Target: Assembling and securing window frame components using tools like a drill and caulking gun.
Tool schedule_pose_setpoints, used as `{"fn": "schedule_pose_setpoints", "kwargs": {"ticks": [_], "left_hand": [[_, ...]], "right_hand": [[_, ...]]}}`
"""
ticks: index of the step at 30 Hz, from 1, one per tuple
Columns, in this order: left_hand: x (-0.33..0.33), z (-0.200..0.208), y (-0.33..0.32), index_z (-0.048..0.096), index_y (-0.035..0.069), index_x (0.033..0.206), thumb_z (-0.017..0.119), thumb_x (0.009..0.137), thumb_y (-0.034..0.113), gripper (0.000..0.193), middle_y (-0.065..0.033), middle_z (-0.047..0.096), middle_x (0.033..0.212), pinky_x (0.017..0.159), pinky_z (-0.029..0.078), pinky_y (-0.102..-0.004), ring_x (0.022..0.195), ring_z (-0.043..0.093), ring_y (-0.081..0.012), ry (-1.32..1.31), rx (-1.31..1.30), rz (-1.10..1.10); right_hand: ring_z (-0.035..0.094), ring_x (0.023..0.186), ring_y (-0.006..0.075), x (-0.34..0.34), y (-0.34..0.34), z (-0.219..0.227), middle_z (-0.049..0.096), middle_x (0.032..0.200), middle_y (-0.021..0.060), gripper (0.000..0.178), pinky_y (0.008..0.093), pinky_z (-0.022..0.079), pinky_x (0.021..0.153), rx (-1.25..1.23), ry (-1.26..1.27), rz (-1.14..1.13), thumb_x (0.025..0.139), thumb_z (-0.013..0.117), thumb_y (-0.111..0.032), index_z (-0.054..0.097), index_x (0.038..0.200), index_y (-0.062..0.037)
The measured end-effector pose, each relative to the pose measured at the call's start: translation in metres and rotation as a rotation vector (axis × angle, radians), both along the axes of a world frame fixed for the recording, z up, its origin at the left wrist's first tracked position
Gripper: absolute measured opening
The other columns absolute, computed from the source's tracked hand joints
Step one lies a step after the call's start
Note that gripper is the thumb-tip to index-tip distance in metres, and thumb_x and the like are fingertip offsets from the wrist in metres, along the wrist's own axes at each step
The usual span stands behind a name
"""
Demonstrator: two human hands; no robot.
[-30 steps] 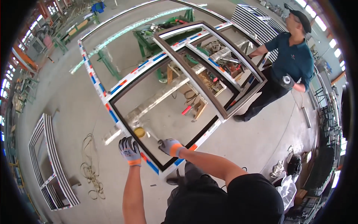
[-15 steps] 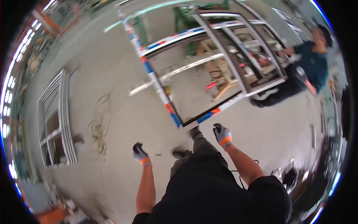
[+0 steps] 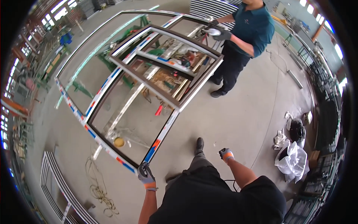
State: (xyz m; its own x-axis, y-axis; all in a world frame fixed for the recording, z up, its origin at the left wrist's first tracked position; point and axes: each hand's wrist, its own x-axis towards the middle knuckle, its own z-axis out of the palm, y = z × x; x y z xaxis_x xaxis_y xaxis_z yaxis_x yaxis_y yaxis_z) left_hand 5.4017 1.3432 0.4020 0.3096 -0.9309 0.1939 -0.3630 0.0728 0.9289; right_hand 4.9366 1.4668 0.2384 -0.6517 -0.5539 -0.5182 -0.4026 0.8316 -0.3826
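A large window frame (image 3: 98, 140), brown inside with red, blue and white film along its outer faces, lies raised above the floor. A smaller brown-and-white sash (image 3: 149, 86) rests at its far right part. My left hand (image 3: 146, 176), in a grey-and-orange glove with dark fingers, is closed on the frame's near corner. Apart from the frame, my right hand (image 3: 226, 154) hangs over the floor in a matching glove, its fingers curled. Whether anything small is in it is hard to make out.
Beyond the sash stands a co-worker (image 3: 250, 30) with gloved hands at its far edge, holding something white. White plastic bags (image 3: 292, 160) lie at the right. Stacked frames (image 3: 59, 186) and a tangled cord (image 3: 99, 190) are on the floor at the left. A green stand (image 3: 106, 59) shows under the frame.
My view has turned right and come nearer the frame. My left hand, free before, has taken hold of the frame's near corner. The right hand stays curled and away from it.
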Motion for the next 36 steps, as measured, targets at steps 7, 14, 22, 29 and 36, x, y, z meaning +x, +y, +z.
{"fn": "schedule_pose_setpoints", "kwargs": {"ticks": [7, 14, 22, 29, 36], "left_hand": [[-0.155, -0.035, -0.071, 0.067, 0.001, 0.104, 0.060, 0.088, 0.002, 0.018, -0.0112, 0.070, 0.096, 0.083, 0.052, -0.0319, 0.089, 0.068, -0.0198, -0.050, 0.217, -0.383], [-0.232, -0.063, -0.131, 0.066, 0.005, 0.106, 0.062, 0.088, 0.014, 0.020, -0.0140, 0.070, 0.100, 0.084, 0.051, -0.0386, 0.093, 0.067, -0.0307, -0.179, 0.475, -0.565], [-0.251, -0.101, -0.176, 0.066, 0.009, 0.109, 0.059, 0.087, 0.028, 0.029, -0.0148, 0.070, 0.100, 0.084, 0.051, -0.0431, 0.094, 0.066, -0.0321, -0.589, 0.702, -0.621], [-0.246, -0.151, -0.176, 0.068, 0.007, 0.077, 0.058, 0.086, 0.026, 0.023, -0.0066, 0.068, 0.070, 0.055, 0.045, -0.0321, 0.060, 0.061, -0.0160, 0.005, 1.055, -0.346], [-0.275, -0.167, -0.179, 0.068, 0.001, 0.092, 0.065, 0.085, 0.019, 0.019, -0.0098, 0.070, 0.073, 0.059, 0.047, -0.0296, 0.062, 0.064, -0.0174, 0.401, 0.999, -0.025]], "right_hand": [[0.058, 0.053, 0.0147, -0.135, -0.034, -0.002, 0.062, 0.063, 0.0040, 0.022, 0.0300, 0.047, 0.051, -0.137, -0.153, -0.113, 0.084, 0.062, -0.022, 0.067, 0.078, -0.0018], [0.065, 0.065, 0.0253, -0.194, -0.171, 0.076, 0.067, 0.073, 0.0145, 0.029, 0.0376, 0.051, 0.063, -0.250, -0.046, 0.057, 0.089, 0.059, -0.031, 0.069, 0.092, -0.0041], [0.066, 0.094, 0.0355, -0.179, -0.308, 0.149, 0.070, 0.096, 0.0181, 0.034, 0.0417, 0.051, 0.085, -0.262, -0.088, 0.296, 0.087, 0.057, -0.032, 0.067, 0.111, -0.0098], [0.064, 0.066, 0.0137, -0.242, -0.373, 0.128, 0.068, 0.076, 0.0072, 0.025, 0.0306, 0.052, 0.061, -0.370, -0.232, 0.075, 0.088, 0.064, -0.019, 0.068, 0.108, -0.0042], [0.065, 0.073, 0.0156, -0.330, -0.433, 0.081, 0.069, 0.087, 0.0103, 0.026, 0.0275, 0.053, 0.063, -0.615, -0.361, -0.011, 0.089, 0.057, -0.010, 0.065, 0.111, 0.0017]]}}
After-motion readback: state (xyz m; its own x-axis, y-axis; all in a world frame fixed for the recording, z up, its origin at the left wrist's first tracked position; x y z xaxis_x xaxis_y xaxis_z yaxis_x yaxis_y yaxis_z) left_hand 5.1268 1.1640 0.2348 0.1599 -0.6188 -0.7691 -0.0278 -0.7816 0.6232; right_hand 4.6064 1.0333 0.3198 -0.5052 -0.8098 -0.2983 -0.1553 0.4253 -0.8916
